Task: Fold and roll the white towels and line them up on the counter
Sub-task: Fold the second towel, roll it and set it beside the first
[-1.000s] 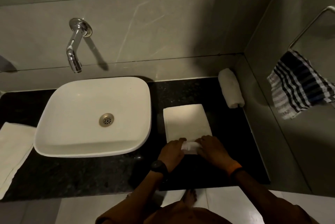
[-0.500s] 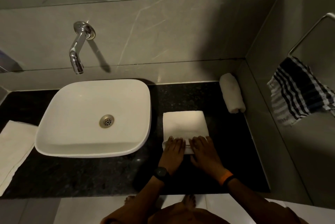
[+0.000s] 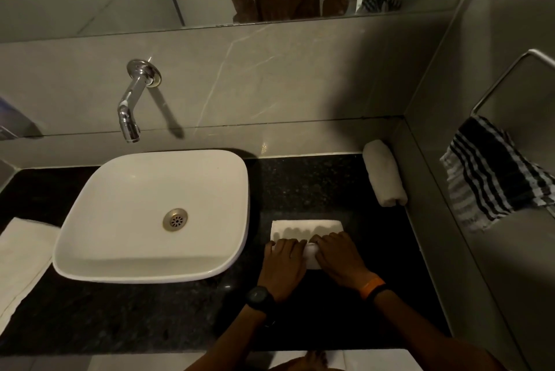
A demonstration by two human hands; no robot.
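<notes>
A folded white towel point(image 3: 306, 228) lies on the black counter point(image 3: 312, 184) right of the sink, its near part rolled up. My left hand point(image 3: 282, 262) and my right hand point(image 3: 339, 256) press side by side on the roll, fingers flat over it. Only a short flat strip of the towel shows beyond my fingertips. A finished rolled white towel point(image 3: 384, 177) lies at the back right corner against the wall. Another white towel point(image 3: 21, 253) lies flat at the counter's left end.
A white basin point(image 3: 150, 214) sits left of my hands, with a chrome wall tap point(image 3: 132, 106) above it. A striped dark cloth point(image 3: 492, 172) hangs from a rail on the right wall. A mirror runs along the back wall.
My hands have rolled the towel away from me. The flat part has shrunk from a long rectangle to a short strip and the roll has grown thicker.
</notes>
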